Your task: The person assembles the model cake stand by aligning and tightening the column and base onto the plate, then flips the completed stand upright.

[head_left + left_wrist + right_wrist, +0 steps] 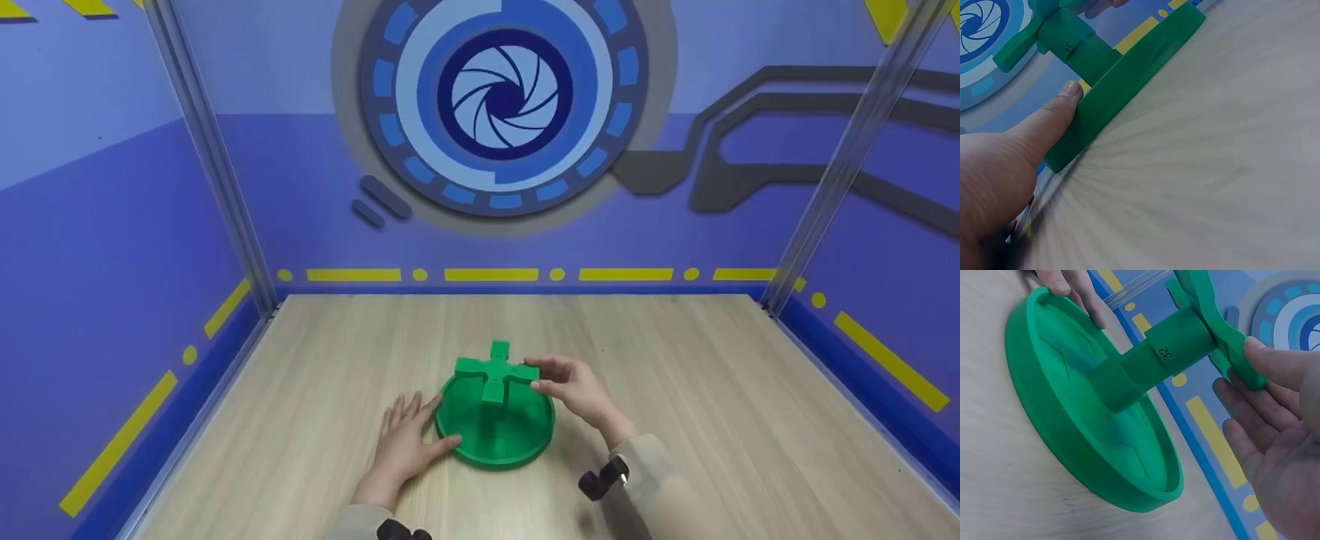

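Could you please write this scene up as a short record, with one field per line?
Base: round green dish with a raised rim, on the table
Middle: green column rising from the dish, marked with digits
Top: four-armed green cross
Left hand: fingers spread, thumb touching the dish's rim
Right hand: pinches one arm of the cross
Surface: wood-grain table
Backdrop: blue wall with yellow dashes
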A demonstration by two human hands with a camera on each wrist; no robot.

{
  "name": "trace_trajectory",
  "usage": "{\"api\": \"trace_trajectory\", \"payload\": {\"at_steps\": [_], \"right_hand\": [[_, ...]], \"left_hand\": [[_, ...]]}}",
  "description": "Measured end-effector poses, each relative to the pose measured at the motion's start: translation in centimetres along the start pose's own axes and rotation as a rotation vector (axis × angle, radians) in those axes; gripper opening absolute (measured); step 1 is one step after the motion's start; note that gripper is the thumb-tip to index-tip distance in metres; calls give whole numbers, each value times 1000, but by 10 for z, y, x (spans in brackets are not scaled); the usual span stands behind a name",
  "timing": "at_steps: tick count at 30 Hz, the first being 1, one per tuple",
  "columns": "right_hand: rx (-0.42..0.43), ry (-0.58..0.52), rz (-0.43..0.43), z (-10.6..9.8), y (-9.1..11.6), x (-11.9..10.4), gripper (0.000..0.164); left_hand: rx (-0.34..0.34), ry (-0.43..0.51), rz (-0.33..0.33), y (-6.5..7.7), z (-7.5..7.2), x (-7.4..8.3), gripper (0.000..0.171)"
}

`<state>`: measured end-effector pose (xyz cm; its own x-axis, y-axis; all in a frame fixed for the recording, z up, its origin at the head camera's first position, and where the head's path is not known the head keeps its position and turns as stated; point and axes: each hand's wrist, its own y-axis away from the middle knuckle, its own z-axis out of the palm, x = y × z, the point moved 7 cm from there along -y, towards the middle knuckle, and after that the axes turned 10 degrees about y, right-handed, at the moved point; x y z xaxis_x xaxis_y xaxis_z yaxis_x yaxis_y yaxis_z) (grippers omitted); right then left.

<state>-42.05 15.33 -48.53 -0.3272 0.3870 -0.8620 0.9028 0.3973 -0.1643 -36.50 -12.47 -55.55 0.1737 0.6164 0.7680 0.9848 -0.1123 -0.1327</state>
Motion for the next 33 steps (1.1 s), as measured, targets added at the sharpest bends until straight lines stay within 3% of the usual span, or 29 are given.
{"api": "trace_trajectory", "payload": {"at_steps": [7,16,33], "right_hand": [[-38,-21,-18,5,5,-6,49],[-28,-8,-35,13,13,-11,48],[171,61,-26,30,22,-25,46]], "left_hand": [[-8,0,-3,-1,1,-1,91],[-2,-5,6,-1,0,-1,90],[8,-5,10,0,-2,2,89]]}}
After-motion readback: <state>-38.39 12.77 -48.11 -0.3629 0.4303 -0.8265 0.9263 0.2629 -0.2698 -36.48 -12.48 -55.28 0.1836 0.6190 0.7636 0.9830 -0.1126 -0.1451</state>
